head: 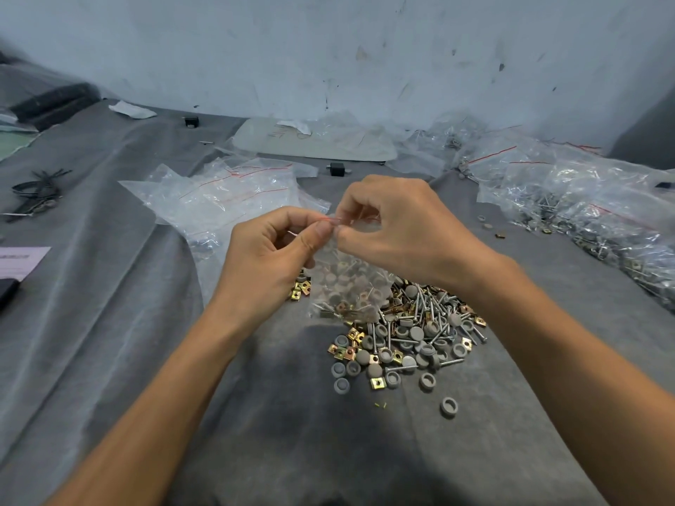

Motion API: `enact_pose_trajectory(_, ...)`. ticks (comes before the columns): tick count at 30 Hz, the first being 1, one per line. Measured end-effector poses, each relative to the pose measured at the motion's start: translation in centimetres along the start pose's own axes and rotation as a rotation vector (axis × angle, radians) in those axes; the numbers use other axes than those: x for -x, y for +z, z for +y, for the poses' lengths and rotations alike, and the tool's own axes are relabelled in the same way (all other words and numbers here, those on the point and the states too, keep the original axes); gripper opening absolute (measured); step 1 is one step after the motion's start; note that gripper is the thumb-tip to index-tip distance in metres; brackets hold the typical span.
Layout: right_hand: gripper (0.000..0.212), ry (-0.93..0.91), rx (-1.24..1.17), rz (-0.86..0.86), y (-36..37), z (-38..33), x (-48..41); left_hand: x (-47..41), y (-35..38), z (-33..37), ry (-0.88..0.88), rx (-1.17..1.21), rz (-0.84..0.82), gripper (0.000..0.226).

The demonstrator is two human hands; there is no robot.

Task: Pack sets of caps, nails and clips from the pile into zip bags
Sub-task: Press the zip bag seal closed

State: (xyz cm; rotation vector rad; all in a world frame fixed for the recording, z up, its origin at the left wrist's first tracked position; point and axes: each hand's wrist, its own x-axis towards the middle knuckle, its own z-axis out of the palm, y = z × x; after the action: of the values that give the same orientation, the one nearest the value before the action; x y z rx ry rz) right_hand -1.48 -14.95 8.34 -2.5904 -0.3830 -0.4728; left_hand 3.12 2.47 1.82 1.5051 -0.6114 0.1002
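A small clear zip bag [347, 286] with a red zip line hangs above the pile, holding grey caps, nails and brass clips. My left hand [270, 257] pinches the bag's top edge from the left. My right hand [398, 228] pinches the same edge from the right, thumb and fingers meeting at the red line. Below lies the pile [409, 337] of grey round caps, silver nails and gold square clips on the grey cloth.
Empty zip bags [226, 195] lie in a heap at the left back. Filled bags [591, 213] are stacked along the right. A flat grey board [314, 140] lies by the wall. Black cable ties [36, 193] and a paper slip [22, 261] sit at far left.
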Motion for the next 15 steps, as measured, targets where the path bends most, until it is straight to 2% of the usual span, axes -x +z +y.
enact_pose_trajectory(6,0.011,-0.009,-0.088,0.086,0.1,-0.1,0.3,0.0,-0.1,0.8,0.017,0.025,0.004,0.006)
enact_pose_trajectory(15,0.009,0.083,-0.182,0.177,-2.4,2.3,2.0,-0.5,-1.9,1.2,0.035,-0.014,0.092,0.002)
